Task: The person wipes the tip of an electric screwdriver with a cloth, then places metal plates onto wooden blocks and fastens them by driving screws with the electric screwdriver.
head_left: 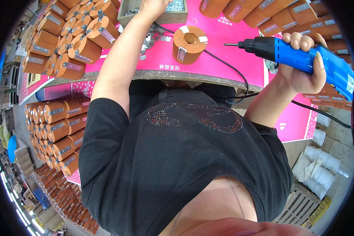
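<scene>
My right hand [306, 63] grips a blue electric screwdriver [299, 55] with a black front end, its thin bit pointing left. Between my arms, a round orange-brown wooden block [190, 36] with a hole in its top stands upright on the pink-covered table. Two small pale metal plates lie on the block's top, and a metal strip [182, 54] sits on its side. My left hand [153, 8] is at the top edge of the view, over a wooden box [173, 17] of small shiny metal parts. The fingers of that hand are mostly out of sight.
Rows of similar blocks [82, 47] are stacked at the left, with another stack [55, 129] lower down. More blocks [271, 15] stand at the far right. Loose metal plates [151, 39] lie left of the block. A black cord [228, 65] crosses the table. White buckets [320, 167] lie at the lower right.
</scene>
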{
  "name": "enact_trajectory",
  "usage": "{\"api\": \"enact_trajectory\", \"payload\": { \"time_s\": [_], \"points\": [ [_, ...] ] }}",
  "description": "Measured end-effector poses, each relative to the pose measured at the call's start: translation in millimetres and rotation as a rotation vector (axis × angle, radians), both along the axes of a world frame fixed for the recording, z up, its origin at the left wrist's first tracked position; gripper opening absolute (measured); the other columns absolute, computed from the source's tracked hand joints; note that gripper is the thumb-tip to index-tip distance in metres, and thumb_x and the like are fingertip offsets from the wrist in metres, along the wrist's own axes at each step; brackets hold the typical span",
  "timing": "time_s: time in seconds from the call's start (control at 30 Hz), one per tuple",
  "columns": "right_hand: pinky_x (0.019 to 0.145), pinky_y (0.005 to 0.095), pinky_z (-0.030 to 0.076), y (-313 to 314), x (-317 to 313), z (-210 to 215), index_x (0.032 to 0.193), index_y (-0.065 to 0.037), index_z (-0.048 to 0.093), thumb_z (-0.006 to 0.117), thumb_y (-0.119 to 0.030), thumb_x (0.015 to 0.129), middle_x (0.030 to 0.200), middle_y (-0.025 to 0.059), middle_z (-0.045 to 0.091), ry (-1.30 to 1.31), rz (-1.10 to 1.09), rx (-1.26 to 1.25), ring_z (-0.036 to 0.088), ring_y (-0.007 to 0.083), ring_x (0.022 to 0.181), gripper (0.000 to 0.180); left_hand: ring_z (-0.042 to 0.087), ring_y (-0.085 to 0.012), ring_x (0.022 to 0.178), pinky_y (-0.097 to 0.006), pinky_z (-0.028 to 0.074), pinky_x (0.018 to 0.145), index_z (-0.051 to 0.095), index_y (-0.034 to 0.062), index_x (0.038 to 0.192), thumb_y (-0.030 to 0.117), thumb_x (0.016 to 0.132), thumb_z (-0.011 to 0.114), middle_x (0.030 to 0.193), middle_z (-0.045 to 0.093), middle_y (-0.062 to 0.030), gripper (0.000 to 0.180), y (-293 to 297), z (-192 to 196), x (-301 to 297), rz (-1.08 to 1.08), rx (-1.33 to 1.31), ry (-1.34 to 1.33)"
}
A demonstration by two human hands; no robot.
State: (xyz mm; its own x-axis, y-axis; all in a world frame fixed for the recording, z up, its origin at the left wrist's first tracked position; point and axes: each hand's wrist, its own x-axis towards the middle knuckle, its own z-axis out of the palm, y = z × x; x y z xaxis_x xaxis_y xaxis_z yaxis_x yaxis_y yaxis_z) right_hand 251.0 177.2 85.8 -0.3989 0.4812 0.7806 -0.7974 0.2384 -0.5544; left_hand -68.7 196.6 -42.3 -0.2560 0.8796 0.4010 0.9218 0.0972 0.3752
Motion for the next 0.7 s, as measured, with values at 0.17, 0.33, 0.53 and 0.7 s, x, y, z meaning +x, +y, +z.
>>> {"api": "enact_trajectory", "payload": {
  "time_s": [0.17, 0.33, 0.53, 0.7],
  "points": [
    [0.080, 0.0421, 0.034, -1, -2, 1, 0.110, -0.001, 0.047, 0.044, -0.022, 0.073, 0.086, 0.0124, 0.058, -0.003, -0.064, -0.053, 0.050, 0.0233, 0.080, 0.042, 0.060, -0.0161, 0.067, -0.025, 0.047, 0.055, 0.055, 0.0005, 0.090, 0.009, 0.079, 0.057, 0.080, 0.062, -0.0097, 0.014, -23, 3, 11, -0.320, 0.202, -1.194],
    [0.080, 0.0414, 0.035, 5, -14, -2, 0.105, -0.006, 0.052, 0.045, -0.025, 0.070, 0.084, 0.0098, 0.059, 0.074, -0.090, -0.038, 0.052, 0.0226, 0.079, 0.041, 0.060, -0.0191, 0.078, -0.028, 0.048, 0.063, 0.054, 0.0019, 0.094, 0.012, 0.082, 0.056, 0.090, 0.060, -0.0098, 0.016, -81, 30, 64, -0.485, 0.110, -1.637],
    [0.081, 0.0414, 0.038, -2, -34, -5, 0.109, -0.008, 0.050, 0.044, -0.026, 0.070, 0.086, 0.0083, 0.061, 0.090, -0.051, 0.071, 0.054, 0.0218, 0.079, 0.043, 0.060, -0.0225, 0.084, -0.035, 0.050, 0.070, 0.055, 0.0038, 0.093, 0.013, 0.083, 0.056, 0.091, 0.060, -0.0111, 0.014, -112, 36, 92, -0.521, 0.118, -2.180],
    [0.077, 0.0398, 0.038, -5, -37, -7, 0.110, -0.008, 0.048, 0.043, -0.026, 0.071, 0.086, 0.0083, 0.062, 0.094, -0.023, 0.087, 0.054, 0.0212, 0.078, 0.044, 0.059, -0.0229, 0.087, -0.037, 0.050, 0.069, 0.054, 0.0040, 0.092, 0.013, 0.083, 0.056, 0.091, 0.060, -0.0110, 0.012, -119, 40, 100, -0.477, 0.144, -2.258]
  ]
}}
